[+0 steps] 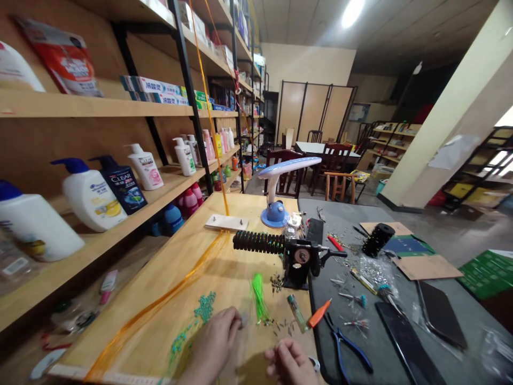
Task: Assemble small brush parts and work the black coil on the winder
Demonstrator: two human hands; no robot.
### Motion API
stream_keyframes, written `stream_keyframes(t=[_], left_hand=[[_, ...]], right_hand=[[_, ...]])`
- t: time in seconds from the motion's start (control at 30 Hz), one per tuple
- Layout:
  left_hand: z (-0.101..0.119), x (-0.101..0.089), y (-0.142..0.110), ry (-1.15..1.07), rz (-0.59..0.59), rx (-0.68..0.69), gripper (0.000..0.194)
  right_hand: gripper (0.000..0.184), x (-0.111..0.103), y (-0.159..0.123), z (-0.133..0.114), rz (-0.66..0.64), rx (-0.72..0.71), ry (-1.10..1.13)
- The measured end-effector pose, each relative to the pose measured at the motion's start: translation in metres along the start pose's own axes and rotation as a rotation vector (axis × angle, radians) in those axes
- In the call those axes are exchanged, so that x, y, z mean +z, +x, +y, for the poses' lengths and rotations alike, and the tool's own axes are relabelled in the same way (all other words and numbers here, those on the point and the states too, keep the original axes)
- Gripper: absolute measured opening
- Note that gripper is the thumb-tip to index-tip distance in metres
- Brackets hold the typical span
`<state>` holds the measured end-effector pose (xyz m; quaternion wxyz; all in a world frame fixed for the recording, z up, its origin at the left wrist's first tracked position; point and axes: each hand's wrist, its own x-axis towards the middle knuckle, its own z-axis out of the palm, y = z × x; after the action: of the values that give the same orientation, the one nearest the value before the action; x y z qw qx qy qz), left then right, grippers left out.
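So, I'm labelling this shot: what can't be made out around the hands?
All head view:
- Left hand: anything at its fingertips is too blurred to identify.
- Right hand: its own curl hides anything inside.
- Small bits: too small to identify.
- Orange strands: upper ends cut off by top edge.

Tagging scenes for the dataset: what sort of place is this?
Probably a shop doubling as a craft workspace: pump bottles and toothpaste boxes line the shelves, while a crank-handled device stands on the wooden table.

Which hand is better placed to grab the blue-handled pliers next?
Probably the right hand: it is nearer the pliers, while the left hand is farther off, beside the turquoise pieces.
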<state>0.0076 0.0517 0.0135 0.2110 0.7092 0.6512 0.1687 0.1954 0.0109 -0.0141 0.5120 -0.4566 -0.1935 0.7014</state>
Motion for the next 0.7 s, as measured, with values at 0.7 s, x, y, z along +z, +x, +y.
stream_keyframes(t=[0.7], left_hand=[[0.084,0.052,-0.022,-1.152,-0.306,0.092,0.037]], right_hand=[[0.033,-0.025,0.009,0.001,0.005,-0.178,0.342]])
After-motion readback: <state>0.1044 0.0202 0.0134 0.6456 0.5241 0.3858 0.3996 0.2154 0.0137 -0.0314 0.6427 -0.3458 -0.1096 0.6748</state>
